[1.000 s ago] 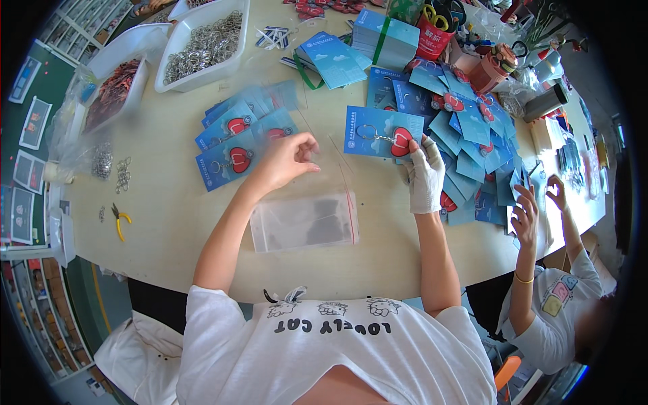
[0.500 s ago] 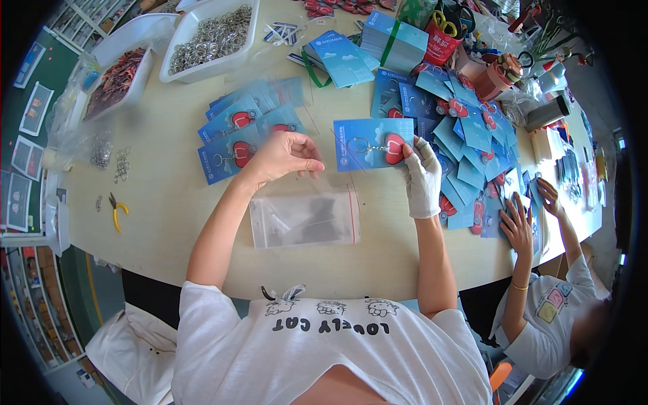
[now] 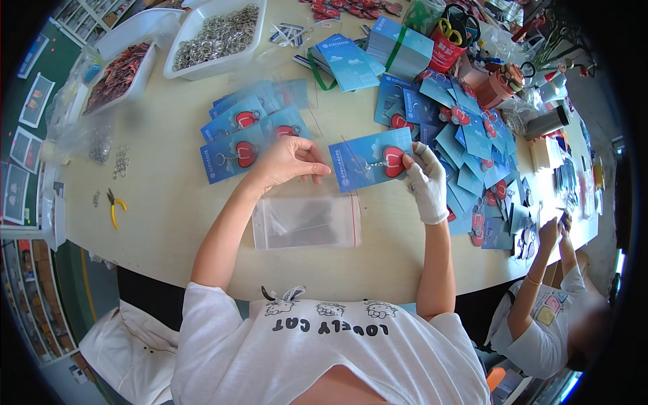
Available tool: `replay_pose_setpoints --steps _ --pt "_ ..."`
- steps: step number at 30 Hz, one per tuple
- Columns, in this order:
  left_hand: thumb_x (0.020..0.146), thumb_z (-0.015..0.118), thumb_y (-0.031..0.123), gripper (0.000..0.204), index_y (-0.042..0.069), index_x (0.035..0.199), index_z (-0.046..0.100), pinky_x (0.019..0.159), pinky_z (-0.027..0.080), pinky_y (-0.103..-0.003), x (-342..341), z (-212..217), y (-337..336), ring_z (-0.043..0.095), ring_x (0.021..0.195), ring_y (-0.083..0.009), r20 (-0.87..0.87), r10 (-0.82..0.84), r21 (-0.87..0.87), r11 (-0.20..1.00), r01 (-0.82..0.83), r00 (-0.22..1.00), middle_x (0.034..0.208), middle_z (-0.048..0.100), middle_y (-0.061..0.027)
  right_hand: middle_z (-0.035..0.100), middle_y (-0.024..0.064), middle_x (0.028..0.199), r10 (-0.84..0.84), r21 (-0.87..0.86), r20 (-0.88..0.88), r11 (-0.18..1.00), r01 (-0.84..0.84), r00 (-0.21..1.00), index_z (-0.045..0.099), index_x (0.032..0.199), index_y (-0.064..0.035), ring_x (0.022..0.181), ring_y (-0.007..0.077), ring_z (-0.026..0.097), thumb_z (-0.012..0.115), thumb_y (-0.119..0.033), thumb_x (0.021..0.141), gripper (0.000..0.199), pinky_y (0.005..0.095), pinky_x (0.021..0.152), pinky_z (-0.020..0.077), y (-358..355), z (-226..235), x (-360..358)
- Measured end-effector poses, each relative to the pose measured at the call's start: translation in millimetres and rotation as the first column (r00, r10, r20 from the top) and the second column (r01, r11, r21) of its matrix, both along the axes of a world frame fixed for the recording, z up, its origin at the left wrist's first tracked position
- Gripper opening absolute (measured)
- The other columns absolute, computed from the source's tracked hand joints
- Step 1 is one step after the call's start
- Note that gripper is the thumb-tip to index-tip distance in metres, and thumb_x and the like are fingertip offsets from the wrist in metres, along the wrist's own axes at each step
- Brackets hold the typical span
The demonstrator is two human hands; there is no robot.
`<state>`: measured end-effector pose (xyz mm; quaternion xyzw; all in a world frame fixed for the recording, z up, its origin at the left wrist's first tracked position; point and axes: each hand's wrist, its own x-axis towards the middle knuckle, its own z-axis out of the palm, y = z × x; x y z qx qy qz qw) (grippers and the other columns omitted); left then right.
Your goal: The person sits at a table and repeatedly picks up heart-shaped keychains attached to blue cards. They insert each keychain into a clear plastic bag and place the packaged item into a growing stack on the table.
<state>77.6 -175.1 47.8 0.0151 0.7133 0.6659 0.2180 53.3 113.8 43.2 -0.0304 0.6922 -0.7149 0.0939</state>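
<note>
Pinches card [image 3: 354,177] in right grip [image 3: 428,185], thumb on front face at right end. Wears white glove there, thumb tip bare. Holds card above table [image 3: 165,226], between left fan and right heap, slightly slanted, left end nearer body. Bears red charm [image 3: 393,162] on its face, with chain running toward left end.

Extends left grip [image 3: 293,160], bare, to just beside left end of card; thumb and fingers drawn close together. Cannot tell whether pinching any clear film; too faint to settle.

Note clear bags [image 3: 307,224] flat on table just below, nearer body, with red line along right end. Note left fan [image 3: 226,165] of similar cards with red charms, partly behind left grip. Note right heap [image 3: 466,152], loose and overlapping, beyond right grip.

Farther off: banded stack [image 3: 397,50] of blue cards under green strap; beside it, red holder [image 3: 442,52] with yellow-handled scissors [image 3: 447,28].

At far left: white tray [image 3: 214,69] full of metal rings [image 3: 219,37]; next to it, tray of dark red pieces [image 3: 120,77]. Nearer, yellow pliers [image 3: 116,209] and small chains [image 3: 121,164] on table.

At far right: co-worker's hands [image 3: 552,233] close together over table; too small to tell what is held.
</note>
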Motion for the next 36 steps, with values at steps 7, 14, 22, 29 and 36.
replay_pose_setpoints --steps 7,14,22,29,36 --pt "0.08 0.076 0.012 0.017 -0.001 0.087 0.068 0.06 0.048 -0.023 1.3 -7.7 9.7 0.066 0.069 -0.0099 -0.109 -0.03 -0.035 0.999 0.026 0.994 0.078 0.07 -0.0059 0.062 0.0084 0.108 0.138 0.044 0.025 0.989 -0.139 0.99 0.044 0.128 0.0091 0.092 0.013 0.061 0.058 -0.001 0.089 0.042 0.0263 0.074 0.0493 -4.7 -14.7 -1.6" --pt "0.084 0.073 0.016 0.02 -0.003 0.089 0.07 0.058 0.051 -0.023 7.3 9.0 2.5 0.068 0.068 -0.0124 0.006 -0.106 -0.069 0.992 0.106 0.994 0.077 0.071 -0.0088 0.064 0.0029 0.097 0.202 0.001 -0.01 0.979 -0.202 0.979 0.05 0.12 0.0036 0.087 0.0073 0.06 0.055 -0.001 0.091 0.03 0.0227 0.073 0.0481 -8.9 14.7 3.2" --pt "0.086 0.071 0.02 0.023 -0.003 0.088 0.071 0.056 0.052 -0.023 5.9 14.5 0.1 0.07 0.069 -0.0153 0.026 -0.206 -0.129 0.97 0.208 0.978 0.079 0.072 -0.0102 0.064 0.0037 0.091 0.246 -0.126 0.097 0.964 -0.233 0.964 0.049 0.114 0.0032 0.082 0.0097 0.064 0.058 -0.001 0.088 0.028 0.0223 0.065 0.048 0.7 23.9 -0.8" --pt "0.085 0.073 0.02 0.023 -0.002 0.09 0.072 0.06 0.053 -0.023 5.1 14.2 -0.8 0.069 0.068 -0.0132 0.018 -0.175 -0.143 0.974 0.175 0.984 0.079 0.072 -0.0096 0.063 0.0051 0.091 0.249 0.078 -0.001 0.966 -0.248 0.969 0.047 0.115 0.0011 0.079 0.0114 0.065 0.058 0.002 0.086 0.031 0.0244 0.063 0.0506 -6.9 19.3 5.4" --pt "0.083 0.073 0.016 0.022 -0.005 0.09 0.071 0.062 0.053 -0.024 11.4 24.2 7.4 0.069 0.069 -0.0141 -0.096 -0.143 -0.2 0.972 0.122 0.985 0.078 0.071 -0.0087 0.059 0.006 0.1 0.277 0.062 -0.005 0.959 -0.276 0.961 0.049 0.115 0.0004 0.091 0.0136 0.062 0.054 0.011 0.081 0.035 0.0278 0.078 0.0513 3.8 13.7 2.6"
